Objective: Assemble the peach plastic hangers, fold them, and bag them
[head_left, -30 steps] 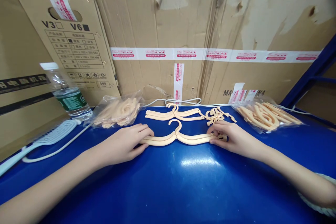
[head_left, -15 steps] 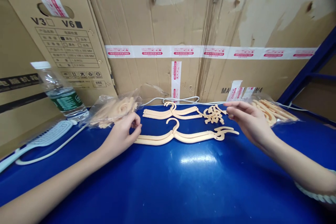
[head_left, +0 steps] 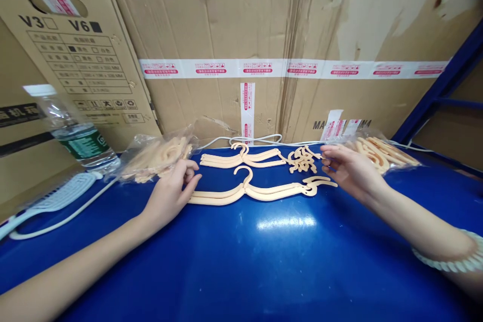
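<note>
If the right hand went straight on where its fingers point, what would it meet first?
Probably the pile of small beige pieces, just to the left of the right hand, though depth is hard to judge.

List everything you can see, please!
front hanger: apparently one, beige, centre
back hangers: count unclear, beige, behind front hanger
small pieces: pile, beige, beside back hangers
plastic bags: two, clear, left and right of hangers
bottle: one, clear, back left
brush: one, pale blue, left
cable: count unclear, white, left and back
cardboard: several, brown, behind
tape: strips, white-and-red, on cardboard
table: one, blue, underneath
frame: one, blue, right
wristband: one, pale, far right
left hand: one, bare, by front hanger
right hand: one, bare, by small pieces
</note>
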The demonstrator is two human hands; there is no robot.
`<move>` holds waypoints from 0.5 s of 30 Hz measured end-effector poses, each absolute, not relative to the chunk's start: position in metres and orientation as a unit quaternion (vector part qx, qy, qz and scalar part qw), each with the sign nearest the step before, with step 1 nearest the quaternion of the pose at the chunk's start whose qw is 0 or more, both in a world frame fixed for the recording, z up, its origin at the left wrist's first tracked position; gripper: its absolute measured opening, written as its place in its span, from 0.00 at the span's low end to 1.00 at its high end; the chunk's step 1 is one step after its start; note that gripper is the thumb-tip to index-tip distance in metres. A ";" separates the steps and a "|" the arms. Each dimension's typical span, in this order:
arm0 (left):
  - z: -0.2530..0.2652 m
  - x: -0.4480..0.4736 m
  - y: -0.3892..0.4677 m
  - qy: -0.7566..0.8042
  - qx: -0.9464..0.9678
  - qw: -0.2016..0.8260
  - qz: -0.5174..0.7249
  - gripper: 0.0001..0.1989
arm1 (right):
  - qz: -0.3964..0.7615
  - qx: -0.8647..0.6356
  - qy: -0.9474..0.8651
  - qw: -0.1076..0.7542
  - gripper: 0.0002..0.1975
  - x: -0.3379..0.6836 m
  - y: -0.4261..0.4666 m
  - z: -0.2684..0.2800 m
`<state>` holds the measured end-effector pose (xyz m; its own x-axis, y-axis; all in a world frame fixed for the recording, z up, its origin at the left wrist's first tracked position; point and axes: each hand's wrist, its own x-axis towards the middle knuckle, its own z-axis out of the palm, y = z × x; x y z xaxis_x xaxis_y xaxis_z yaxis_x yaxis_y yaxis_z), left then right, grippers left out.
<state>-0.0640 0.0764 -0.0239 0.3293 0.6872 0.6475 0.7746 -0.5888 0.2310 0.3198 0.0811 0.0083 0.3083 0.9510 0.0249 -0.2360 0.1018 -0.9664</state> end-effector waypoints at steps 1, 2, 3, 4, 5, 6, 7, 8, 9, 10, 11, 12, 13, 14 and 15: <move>-0.025 -0.064 0.077 -0.445 -0.814 0.060 -0.368 0.06 | 0.461 -0.488 -0.364 0.646 0.07 0.318 0.080 0.009; -0.025 -0.064 0.077 -0.441 -0.815 0.057 -0.372 0.08 | 0.465 -0.487 -0.361 0.646 0.07 0.317 0.079 0.008; -0.026 -0.064 0.077 -0.436 -0.816 0.052 -0.374 0.09 | 0.469 -0.486 -0.357 0.646 0.08 0.317 0.079 0.008; -0.026 -0.064 0.078 -0.432 -0.818 0.045 -0.377 0.09 | 0.474 -0.484 -0.354 0.645 0.08 0.316 0.079 0.007; -0.027 -0.063 0.078 -0.428 -0.819 0.038 -0.381 0.09 | 0.478 -0.483 -0.354 0.643 0.09 0.316 0.079 0.007; -0.027 -0.063 0.078 -0.424 -0.820 0.033 -0.383 0.09 | 0.481 -0.483 -0.355 0.640 0.09 0.317 0.079 0.006; -0.027 -0.063 0.078 -0.420 -0.821 0.031 -0.384 0.08 | 0.483 -0.483 -0.355 0.638 0.08 0.317 0.079 0.005; -0.027 -0.063 0.078 -0.417 -0.823 0.031 -0.385 0.08 | 0.484 -0.485 -0.355 0.636 0.08 0.317 0.079 0.005; -0.027 -0.063 0.077 -0.414 -0.824 0.034 -0.386 0.08 | 0.487 -0.486 -0.354 0.634 0.08 0.317 0.079 0.004; -0.027 -0.063 0.077 -0.411 -0.824 0.037 -0.387 0.08 | 0.488 -0.486 -0.353 0.633 0.08 0.317 0.079 0.004; -0.027 -0.063 0.076 -0.408 -0.825 0.040 -0.388 0.08 | 0.489 -0.488 -0.352 0.632 0.09 0.317 0.079 0.004; -0.027 -0.063 0.076 -0.404 -0.826 0.043 -0.390 0.08 | 0.488 -0.490 -0.352 0.631 0.09 0.317 0.079 0.005; -0.026 -0.063 0.075 -0.400 -0.827 0.046 -0.393 0.08 | 0.486 -0.492 -0.353 0.630 0.09 0.316 0.079 0.005; -0.026 -0.062 0.075 -0.395 -0.828 0.049 -0.396 0.08 | 0.484 -0.494 -0.355 0.629 0.08 0.316 0.079 0.005; -0.026 -0.062 0.074 -0.391 -0.828 0.053 -0.398 0.08 | 0.482 -0.496 -0.356 0.629 0.08 0.316 0.079 0.005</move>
